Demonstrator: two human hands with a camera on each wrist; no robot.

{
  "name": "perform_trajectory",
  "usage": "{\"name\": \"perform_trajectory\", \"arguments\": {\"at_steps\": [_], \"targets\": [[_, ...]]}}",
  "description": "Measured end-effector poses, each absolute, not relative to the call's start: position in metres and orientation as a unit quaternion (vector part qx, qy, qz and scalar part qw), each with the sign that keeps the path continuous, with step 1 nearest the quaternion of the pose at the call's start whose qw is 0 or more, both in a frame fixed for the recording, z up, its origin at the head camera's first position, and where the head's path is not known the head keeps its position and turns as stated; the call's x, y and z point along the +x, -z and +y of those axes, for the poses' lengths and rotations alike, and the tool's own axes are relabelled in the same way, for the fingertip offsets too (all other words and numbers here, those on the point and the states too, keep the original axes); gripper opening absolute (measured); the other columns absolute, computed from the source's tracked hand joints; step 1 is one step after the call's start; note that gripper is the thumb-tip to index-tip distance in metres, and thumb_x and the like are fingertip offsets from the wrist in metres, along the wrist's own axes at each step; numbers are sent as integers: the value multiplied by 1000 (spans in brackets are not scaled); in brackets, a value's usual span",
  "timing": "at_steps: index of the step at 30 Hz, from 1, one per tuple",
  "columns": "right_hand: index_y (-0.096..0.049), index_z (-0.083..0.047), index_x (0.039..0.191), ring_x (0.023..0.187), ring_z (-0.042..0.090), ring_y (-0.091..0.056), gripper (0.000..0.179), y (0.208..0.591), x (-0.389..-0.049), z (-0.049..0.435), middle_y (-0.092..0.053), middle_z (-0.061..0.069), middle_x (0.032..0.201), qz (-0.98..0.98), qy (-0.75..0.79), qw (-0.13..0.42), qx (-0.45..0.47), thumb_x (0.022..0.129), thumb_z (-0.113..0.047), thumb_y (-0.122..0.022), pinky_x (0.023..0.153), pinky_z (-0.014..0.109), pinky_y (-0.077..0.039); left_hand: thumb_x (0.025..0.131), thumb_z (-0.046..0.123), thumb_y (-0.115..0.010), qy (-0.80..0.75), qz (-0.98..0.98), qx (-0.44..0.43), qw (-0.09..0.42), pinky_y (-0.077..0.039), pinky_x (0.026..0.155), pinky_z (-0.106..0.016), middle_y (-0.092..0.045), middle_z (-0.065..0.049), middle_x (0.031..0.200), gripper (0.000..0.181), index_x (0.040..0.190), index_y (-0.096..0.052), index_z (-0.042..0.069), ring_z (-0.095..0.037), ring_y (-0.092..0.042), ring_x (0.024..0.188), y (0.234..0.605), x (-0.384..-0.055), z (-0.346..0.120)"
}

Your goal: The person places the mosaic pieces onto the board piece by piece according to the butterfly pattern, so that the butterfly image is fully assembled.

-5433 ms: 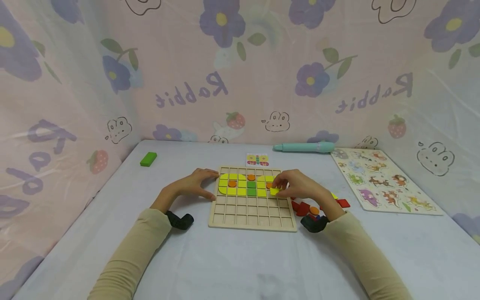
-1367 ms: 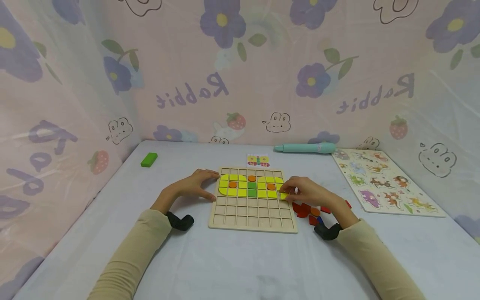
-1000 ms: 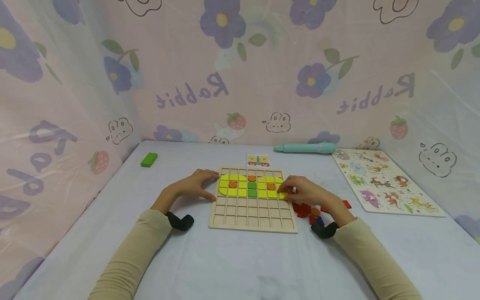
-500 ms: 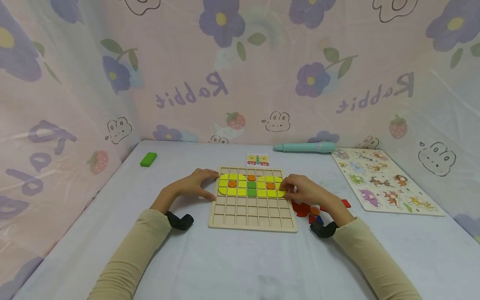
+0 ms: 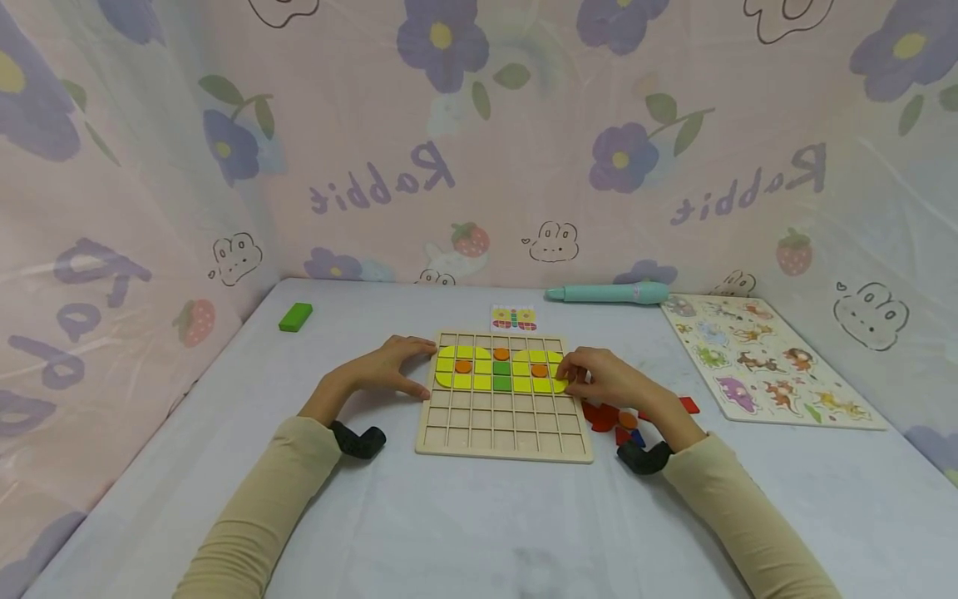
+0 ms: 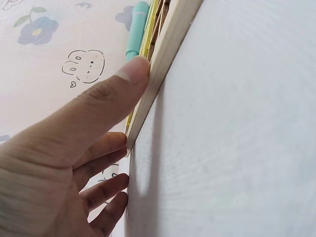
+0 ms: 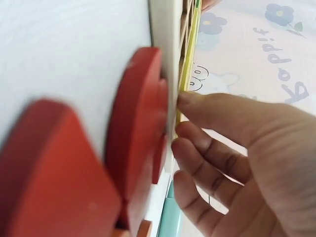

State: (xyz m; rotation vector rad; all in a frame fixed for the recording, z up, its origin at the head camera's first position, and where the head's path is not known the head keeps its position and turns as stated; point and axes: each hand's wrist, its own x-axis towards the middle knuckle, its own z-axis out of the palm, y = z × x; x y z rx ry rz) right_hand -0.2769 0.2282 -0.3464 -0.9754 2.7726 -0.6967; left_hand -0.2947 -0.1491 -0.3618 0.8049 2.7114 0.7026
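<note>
A pale pink curtain (image 5: 479, 108) printed with purple flowers, rabbits and lettering encloses the back and sides, and a white-covered table (image 5: 479, 524) fills the space below, its cloth faintly wrinkled; on it, at the person's right, lies an animal puzzle board (image 5: 782, 343), while the wooden grid board (image 5: 505, 426) sits flat in the middle, between the hands. Its upper part looks filled, with two yellow wings and a centre column, and its lower rows are bare, so I judge the pattern a little past half built. The left hand (image 5: 385, 366), thumb and fingers spread apart, touches the grid board's left edge; the right hand (image 5: 602, 373) has thumb and forefinger pinched at the right wing's lower outer corner. A turquoise pen-like stick (image 5: 608, 294) lies behind. The small butterfly card (image 5: 514, 318) beyond the grid board shows red lower wings, which the board lacks; the loose red pieces (image 5: 601, 418) that would suit them lie just beside its right edge. A green block (image 5: 296, 317) stands well apart at far left, and between the right fingertips is the yellow corner piece (image 5: 560, 386), seemingly seated or nearly so
</note>
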Motion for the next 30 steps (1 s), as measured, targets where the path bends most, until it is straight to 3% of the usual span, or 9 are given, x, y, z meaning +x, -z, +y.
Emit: {"name": "perform_trajectory", "arguments": {"at_steps": [12,18,26,30], "targets": [[-66,-6,100,76,14,-52,16,334,-277,253,-59,-2,85,930,221,-7,-292,84,-7,-67,66,24,-49,75,41,-76,-241,924,275,114,-19,111,-50,-34,-7,148,82,141,-40,9,-29,-21,137,361,-294,-149],[-66,-5,101,79,16,-52,17,333,-271,269,-60,0,86,935,217,12,-282,84,-8,-67,68,26,-50,74,41,-76,-239,925,271,117,-19,111,-50,-34,-7,148,82,141,-40,10,-29,-21,137,360,-294,-149],[-60,-9,117,91,20,-51,30,346,-273,276,-60,6,115,898,274,83,-335,87,-5,-63,77,28,-48,74,42,-76,-241,923,277,115,-19,111,-51,-35,-8,148,83,141,-40,9,-30,-21,137,360,-294,-150],[-60,-10,119,95,21,-50,31,350,-273,274,-60,5,118,883,287,109,-356,88,-3,-60,81,30,-47,74,42,-76,-243,921,280,116,-19,111,-51,-34,-8,148,83,141,-40,9,-30,-21,137,360,-295,-150]]}}
